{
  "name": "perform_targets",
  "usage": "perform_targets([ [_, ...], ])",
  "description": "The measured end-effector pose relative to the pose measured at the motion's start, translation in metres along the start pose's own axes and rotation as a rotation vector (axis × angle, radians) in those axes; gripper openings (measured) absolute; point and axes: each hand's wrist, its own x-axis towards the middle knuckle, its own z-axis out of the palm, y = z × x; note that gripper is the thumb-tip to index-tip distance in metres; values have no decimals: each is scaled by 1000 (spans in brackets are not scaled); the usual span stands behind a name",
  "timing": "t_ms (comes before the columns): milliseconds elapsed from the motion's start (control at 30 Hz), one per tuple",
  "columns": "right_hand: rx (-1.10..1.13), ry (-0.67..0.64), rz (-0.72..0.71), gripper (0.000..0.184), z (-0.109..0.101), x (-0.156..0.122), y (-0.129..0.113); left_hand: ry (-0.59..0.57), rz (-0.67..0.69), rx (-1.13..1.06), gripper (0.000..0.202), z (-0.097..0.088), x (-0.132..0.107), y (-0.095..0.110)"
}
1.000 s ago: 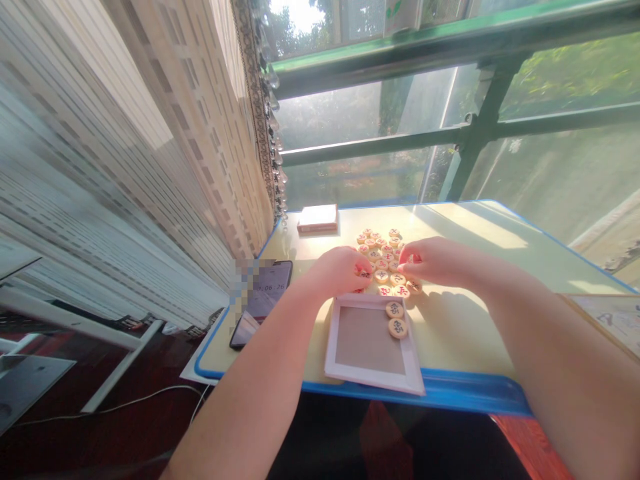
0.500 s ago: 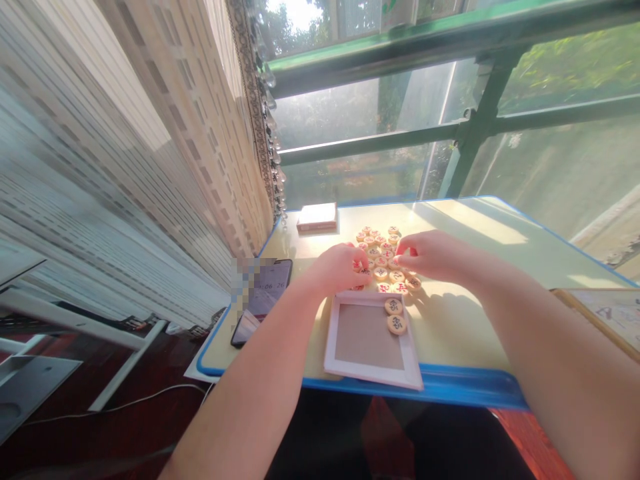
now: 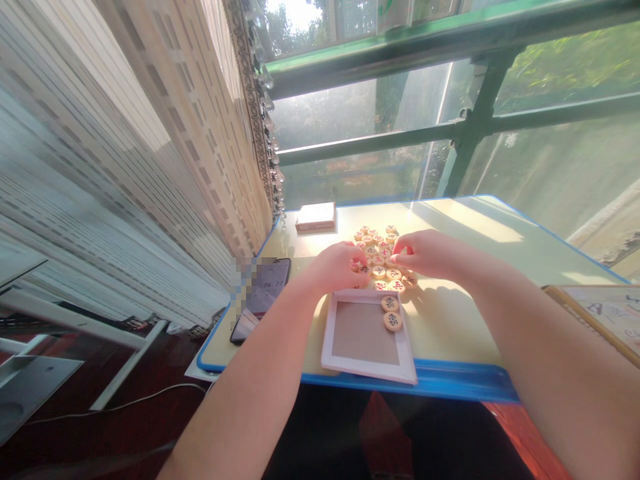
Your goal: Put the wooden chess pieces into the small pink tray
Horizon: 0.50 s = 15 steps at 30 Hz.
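Game pieces are lying in a loose cluster between and just beyond my fingertips, on the table. My left hand is holding its fingers curled beside a black-marked piece, and my right hand is arching over the cluster's other side; from here I am failing to tell whether either is gripping anything. I am judging crowding the main risk: a fingertip catching a neighbour could be scattering the rest. The tray, sitting behind both hands toward the elbows, is seemingly reaching the table's edge, so a bump from the left forearm could be tipping it. I am counting two pieces in that one tray, roughly twenty loose, some hiding under fingers, one white box beyond my left hand, and one phone left of that wrist.
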Motion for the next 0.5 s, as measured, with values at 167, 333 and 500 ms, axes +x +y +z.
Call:
perform_targets([
  [167,7,-4,2,26,0,0,-1,-12,14,5,19,2,1,-2],
  [333,7,-3,3,25,-1,-2,-3,-10,12,-4,15,3,0,0],
  [500,9,-8,10,22,0,-2,-6,-7,-8,3,13,2,0,4],
])
